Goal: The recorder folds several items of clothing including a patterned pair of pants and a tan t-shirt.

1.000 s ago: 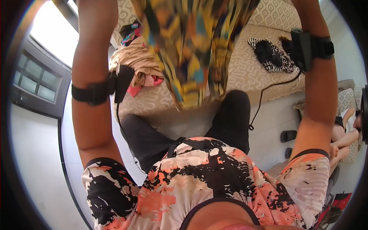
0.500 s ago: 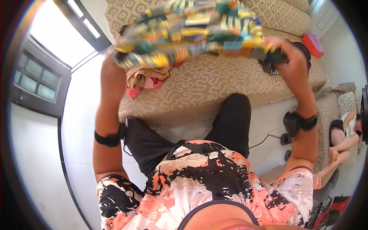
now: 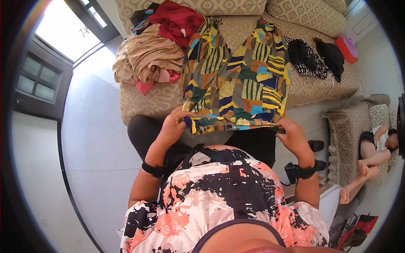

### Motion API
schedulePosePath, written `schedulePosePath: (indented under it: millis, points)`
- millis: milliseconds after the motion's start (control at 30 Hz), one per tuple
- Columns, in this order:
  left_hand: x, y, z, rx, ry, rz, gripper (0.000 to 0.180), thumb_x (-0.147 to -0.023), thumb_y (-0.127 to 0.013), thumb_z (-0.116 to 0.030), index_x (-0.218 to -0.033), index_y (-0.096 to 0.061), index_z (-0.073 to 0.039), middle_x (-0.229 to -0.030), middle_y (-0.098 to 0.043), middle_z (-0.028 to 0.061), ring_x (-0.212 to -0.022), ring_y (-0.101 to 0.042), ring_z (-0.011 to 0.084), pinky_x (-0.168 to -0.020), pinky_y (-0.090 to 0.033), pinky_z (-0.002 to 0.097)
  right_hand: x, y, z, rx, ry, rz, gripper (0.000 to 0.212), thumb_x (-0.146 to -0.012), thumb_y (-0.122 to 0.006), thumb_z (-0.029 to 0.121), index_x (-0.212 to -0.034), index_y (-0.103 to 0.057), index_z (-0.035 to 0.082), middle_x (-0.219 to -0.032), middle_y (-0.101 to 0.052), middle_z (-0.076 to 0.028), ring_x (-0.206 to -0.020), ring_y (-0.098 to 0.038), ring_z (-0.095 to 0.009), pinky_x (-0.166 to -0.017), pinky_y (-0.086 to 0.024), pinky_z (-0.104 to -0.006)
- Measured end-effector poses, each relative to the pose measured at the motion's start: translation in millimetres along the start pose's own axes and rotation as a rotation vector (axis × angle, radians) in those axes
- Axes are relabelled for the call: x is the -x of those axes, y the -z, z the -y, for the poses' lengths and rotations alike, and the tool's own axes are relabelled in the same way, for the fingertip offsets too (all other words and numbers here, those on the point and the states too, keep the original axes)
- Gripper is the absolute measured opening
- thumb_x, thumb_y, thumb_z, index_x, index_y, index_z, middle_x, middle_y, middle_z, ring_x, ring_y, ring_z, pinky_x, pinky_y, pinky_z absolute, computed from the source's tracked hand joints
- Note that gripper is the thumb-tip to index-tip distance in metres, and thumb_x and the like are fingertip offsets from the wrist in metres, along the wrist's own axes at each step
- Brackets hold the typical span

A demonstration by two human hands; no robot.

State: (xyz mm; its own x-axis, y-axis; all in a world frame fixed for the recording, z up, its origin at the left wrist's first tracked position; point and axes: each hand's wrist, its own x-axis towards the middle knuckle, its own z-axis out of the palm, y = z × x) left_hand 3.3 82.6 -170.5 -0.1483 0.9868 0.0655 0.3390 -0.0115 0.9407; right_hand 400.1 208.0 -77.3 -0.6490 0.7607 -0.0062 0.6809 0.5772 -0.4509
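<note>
A pair of patchwork-print trousers [image 3: 253, 88] in yellow, green, blue and brown lies spread over the sofa seat. Its two legs point away from me, and the waistband hangs over the front edge above my lap. My left hand [image 3: 172, 125] pinches the left end of the waistband between thumb and fingers. At the opposite end, my right hand [image 3: 292, 134] grips the other corner, so the band is drawn out nearly straight. Left of the trousers sits a heap of clothes: a beige cloth [image 3: 145, 55], a dark red garment [image 3: 177, 21] and some pink fabric underneath.
Black and black-and-white garments [image 3: 306, 59] lie on the right of the patterned sofa [image 3: 147, 103], near a red and purple box [image 3: 346, 49]. Another person [image 3: 373, 154] reclines on a second sofa at far right. Dark slippers [image 3: 316, 146] are on the floor. A door stands at left.
The trousers, bunched and blurred in the air before, now lie flat on the sofa. Both my hands have come down and in toward my lap, still holding them.
</note>
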Motion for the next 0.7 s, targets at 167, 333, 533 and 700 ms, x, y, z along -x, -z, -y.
schedulePosePath:
  millis: [167,333,533,700]
  points:
    - [13.5,-3.0,5.6,0.166,0.08,-0.152,0.033,-0.085,-0.053,0.007,-0.111,-0.07,-0.002,-0.131,-0.057,0.0199,-0.13,-0.048,0.0298,-0.106,-0.039,0.0328,7.7,-14.6,-6.7,-0.031,0.017,-0.065,0.027,-0.073,-0.068,-0.003,-0.097,-0.056,0.001,-0.096,-0.06,-0.018,-0.094,-0.057,-0.041,-0.079,-0.047,-0.0445]
    - [21.6,-19.5,18.2,0.53,0.35,-0.137,0.028,-0.094,-0.051,-0.001,-0.116,-0.068,-0.002,-0.132,-0.057,0.0149,-0.124,-0.051,0.0218,-0.105,-0.038,0.0306,19.4,-36.9,-4.0,-0.03,0.099,-0.152,0.024,-0.073,-0.063,-0.007,-0.095,-0.055,0.0,-0.097,-0.057,-0.019,-0.095,-0.055,-0.041,-0.083,-0.046,-0.0448]
    - [42.0,-9.8,33.9,0.961,0.486,0.069,0.028,-0.1,-0.046,-0.01,-0.123,-0.059,-0.005,-0.111,-0.066,0.0057,-0.099,-0.065,0.0152,-0.085,-0.053,0.0315,13.3,-41.0,10.3,0.007,0.103,-0.12,0.022,-0.071,-0.062,-0.007,-0.091,-0.057,-0.001,-0.095,-0.056,-0.018,-0.094,-0.055,-0.041,-0.083,-0.046,-0.0431]
    - [52.2,-11.0,47.2,1.253,0.379,0.074,0.019,-0.096,-0.047,-0.012,-0.112,-0.057,-0.009,-0.101,-0.064,0.0046,-0.089,-0.063,0.0163,-0.078,-0.053,0.0327,4.4,-36.7,19.3,0.045,0.12,-0.077,0.023,-0.069,-0.061,-0.008,-0.09,-0.057,-0.001,-0.092,-0.054,-0.018,-0.093,-0.055,-0.041,-0.081,-0.046,-0.0431]
